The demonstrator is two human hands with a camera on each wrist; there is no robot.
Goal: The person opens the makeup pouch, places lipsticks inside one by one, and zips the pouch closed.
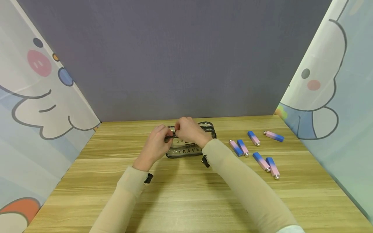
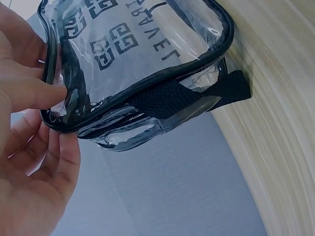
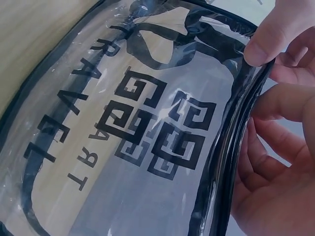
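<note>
A clear plastic travel bag (image 1: 186,152) with black piping and black lettering stands near the back of the table, in front of the grey panel. Gripping its upper left edge is my left hand (image 1: 155,144), thumb on one face of the plastic and fingers on the other side. My right hand (image 1: 190,131) pinches the black top rim (image 3: 236,128) just beside the left hand; its fingertips are partly hidden in the head view. The left wrist view shows the bag's black strap (image 2: 167,98) and a short stretch of zipper (image 2: 133,118).
To the right lie several blue-and-pink tubes with silver ends, among them one tube (image 1: 274,136) near the back and another (image 1: 272,167) closer to the front. A grey panel (image 1: 186,64) closes off the back, and printed curtains (image 1: 323,81) flank the table (image 1: 180,200).
</note>
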